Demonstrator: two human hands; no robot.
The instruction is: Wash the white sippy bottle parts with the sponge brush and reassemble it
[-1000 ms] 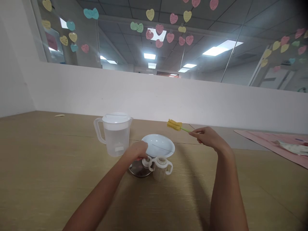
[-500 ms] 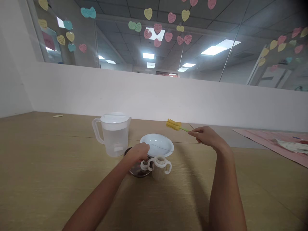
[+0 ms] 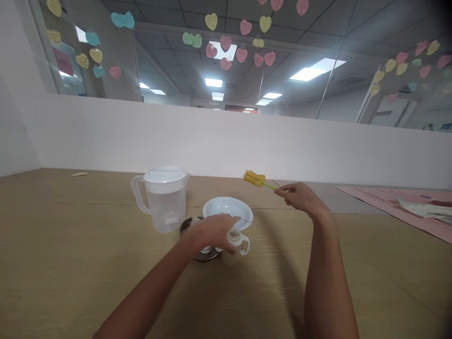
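Observation:
My right hand (image 3: 298, 197) pinches the green handle of a bottle brush with a yellow sponge head (image 3: 254, 178), held up above the table. My left hand (image 3: 217, 231) has its thumb and fingers apart around the left side of a clear baby bottle (image 3: 231, 256). This bottle stands upright without a cap, one white handle showing on its right. Partly under my left hand is a dark metal dish (image 3: 204, 257), with white bottle parts in it. Just behind sits a white bowl (image 3: 226, 205).
A clear lidded pitcher (image 3: 165, 207) stands to the left of the bowl. On the right lies a pink cloth (image 3: 367, 200) with a white cloth on it. A white wall (image 3: 212, 141) with windows above closes off the table's back.
My left hand has moved from the white part in the metal dish rightward to the baby bottle, its fingers spreading. The right hand still holds the brush. The view has shifted slightly.

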